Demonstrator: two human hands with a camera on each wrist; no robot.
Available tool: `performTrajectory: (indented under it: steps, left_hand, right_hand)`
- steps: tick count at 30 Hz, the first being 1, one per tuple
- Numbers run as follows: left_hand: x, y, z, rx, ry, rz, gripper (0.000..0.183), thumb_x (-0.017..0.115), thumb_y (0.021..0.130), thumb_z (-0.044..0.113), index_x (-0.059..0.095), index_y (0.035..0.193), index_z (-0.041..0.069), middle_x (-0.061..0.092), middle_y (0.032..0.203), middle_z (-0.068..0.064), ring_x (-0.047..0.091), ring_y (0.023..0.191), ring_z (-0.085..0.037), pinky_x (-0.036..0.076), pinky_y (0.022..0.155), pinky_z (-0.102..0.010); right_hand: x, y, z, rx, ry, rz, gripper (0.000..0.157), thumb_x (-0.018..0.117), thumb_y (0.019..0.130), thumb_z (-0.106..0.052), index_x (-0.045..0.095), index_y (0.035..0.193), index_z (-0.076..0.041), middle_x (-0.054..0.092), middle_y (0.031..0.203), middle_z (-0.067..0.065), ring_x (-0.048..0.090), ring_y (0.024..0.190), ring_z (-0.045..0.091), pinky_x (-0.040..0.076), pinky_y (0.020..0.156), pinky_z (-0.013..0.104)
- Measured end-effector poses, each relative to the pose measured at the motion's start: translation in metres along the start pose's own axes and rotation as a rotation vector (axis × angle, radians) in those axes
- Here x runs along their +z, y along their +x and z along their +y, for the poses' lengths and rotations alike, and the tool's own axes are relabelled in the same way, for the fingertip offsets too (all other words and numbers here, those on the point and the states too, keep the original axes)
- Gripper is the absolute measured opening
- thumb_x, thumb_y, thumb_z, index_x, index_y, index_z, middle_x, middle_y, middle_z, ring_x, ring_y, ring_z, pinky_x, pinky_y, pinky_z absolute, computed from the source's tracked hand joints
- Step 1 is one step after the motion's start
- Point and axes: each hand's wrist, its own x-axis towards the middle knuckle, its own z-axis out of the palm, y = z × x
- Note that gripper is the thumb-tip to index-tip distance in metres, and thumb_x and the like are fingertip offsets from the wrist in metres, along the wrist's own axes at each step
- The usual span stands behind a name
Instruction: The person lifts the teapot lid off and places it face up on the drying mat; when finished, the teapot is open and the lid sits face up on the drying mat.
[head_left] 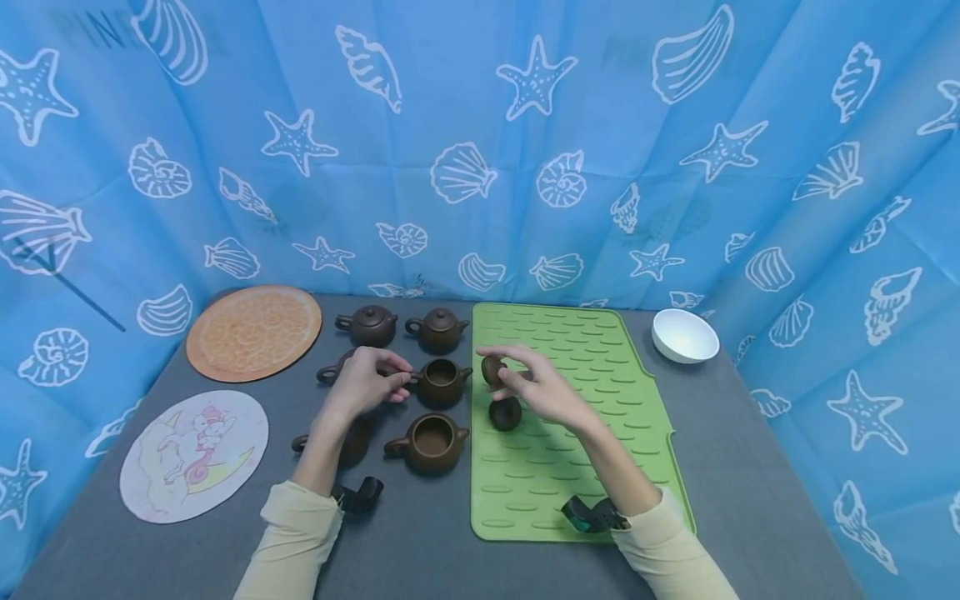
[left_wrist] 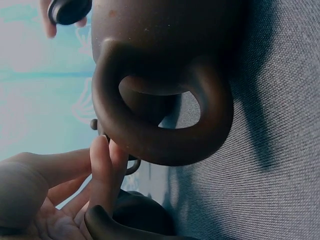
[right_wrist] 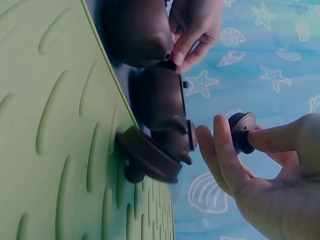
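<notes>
My right hand pinches a small dark brown teapot lid between thumb and fingers, above the left edge of the green mat. A second lid lies knob down on that mat, just below the hand. My left hand pinches the handle of a lidless brown teapot in the middle row. Nearer to me stands another lidless teapot, whose handle looms large in the left wrist view. My left hand and forearm partly cover two more teapots, one of them the front left teapot.
Two lidded teapots, a left one and a right one, stand at the back. The green mat covers the table's right-centre. A white bowl is beyond it. An orange round mat and a cartoon round mat lie left.
</notes>
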Motion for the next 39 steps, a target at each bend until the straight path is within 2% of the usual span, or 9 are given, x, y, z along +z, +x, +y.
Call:
performTrajectory:
  steps: [4,7,9,12,17,23,26,32,39]
  left_hand:
    - [0.000,-0.001,0.000,-0.009,0.006,0.007,0.017,0.070,0.106,0.008,0.077,0.121,0.005,0.077,0.116,-0.018,0.078,0.079,-0.012,0.068,0.079,-0.034]
    - [0.000,-0.001,0.000,-0.015,0.000,0.008,0.017,0.070,0.106,0.008,0.077,0.121,0.005,0.077,0.115,-0.018,0.078,0.079,-0.012,0.068,0.079,-0.034]
    - [0.000,-0.001,0.000,-0.012,-0.007,0.006,0.017,0.070,0.106,0.008,0.077,0.121,0.004,0.077,0.115,-0.019,0.077,0.079,-0.012,0.068,0.079,-0.034]
    - [0.000,-0.001,0.000,-0.007,-0.011,0.004,0.018,0.070,0.105,0.007,0.077,0.121,0.003,0.077,0.115,-0.019,0.077,0.078,-0.011,0.068,0.079,-0.035]
    - [0.000,-0.001,0.000,-0.005,-0.002,0.003,0.018,0.070,0.106,0.007,0.077,0.121,0.003,0.077,0.115,-0.019,0.077,0.078,-0.012,0.068,0.079,-0.035]
    - [0.001,0.000,0.001,-0.016,-0.002,0.009,0.017,0.071,0.105,0.007,0.077,0.120,0.005,0.077,0.113,-0.017,0.077,0.079,-0.013,0.068,0.079,-0.036]
    - [0.001,0.000,0.001,-0.009,0.003,0.005,0.017,0.070,0.105,0.007,0.077,0.121,0.004,0.077,0.113,-0.018,0.078,0.079,-0.013,0.068,0.079,-0.036]
    - [0.000,-0.001,0.001,-0.008,0.002,0.004,0.018,0.069,0.106,0.007,0.077,0.121,0.004,0.077,0.115,-0.019,0.078,0.081,-0.013,0.068,0.080,-0.036]
    - [0.000,-0.001,0.001,-0.003,0.004,0.004,0.018,0.070,0.106,0.009,0.077,0.122,0.004,0.077,0.114,-0.018,0.078,0.082,-0.014,0.068,0.081,-0.036]
  right_hand:
    - [-0.007,-0.007,0.003,0.043,0.023,0.004,0.044,0.059,0.111,-0.007,0.055,0.155,-0.005,0.049,0.162,0.024,0.069,0.122,0.057,0.066,0.097,0.043]
    - [-0.012,-0.011,0.007,0.054,0.013,0.018,0.046,0.070,0.105,-0.008,0.057,0.150,-0.005,0.051,0.156,0.028,0.075,0.113,0.051,0.065,0.089,0.035]
    - [-0.015,-0.014,0.010,0.051,-0.007,0.040,0.047,0.075,0.102,-0.006,0.058,0.145,-0.002,0.052,0.151,0.032,0.077,0.104,0.045,0.064,0.084,0.034]
    - [-0.019,-0.019,0.016,0.049,-0.029,0.068,0.045,0.075,0.101,-0.002,0.057,0.142,0.001,0.051,0.149,0.036,0.076,0.107,0.041,0.065,0.085,0.034]
    - [-0.031,-0.029,0.024,0.045,-0.019,0.073,0.048,0.066,0.103,0.004,0.052,0.149,0.005,0.046,0.156,0.037,0.069,0.126,0.053,0.065,0.098,0.032]
    - [-0.043,-0.041,0.034,0.045,0.055,0.032,0.054,0.064,0.101,0.010,0.046,0.152,0.010,0.044,0.157,0.039,0.071,0.120,0.054,0.063,0.102,0.036]
    - [-0.048,-0.046,0.038,0.072,0.034,0.036,0.055,0.067,0.100,0.009,0.048,0.151,0.010,0.048,0.154,0.038,0.072,0.118,0.054,0.064,0.099,0.034]
    - [-0.055,-0.055,0.047,0.131,-0.077,0.027,0.052,0.072,0.097,0.006,0.054,0.146,0.010,0.056,0.151,0.037,0.075,0.119,0.049,0.065,0.094,0.028]
    - [-0.058,-0.064,0.054,0.147,-0.114,-0.024,0.054,0.075,0.096,0.002,0.056,0.146,0.011,0.054,0.150,0.041,0.081,0.104,0.039,0.067,0.082,0.031]
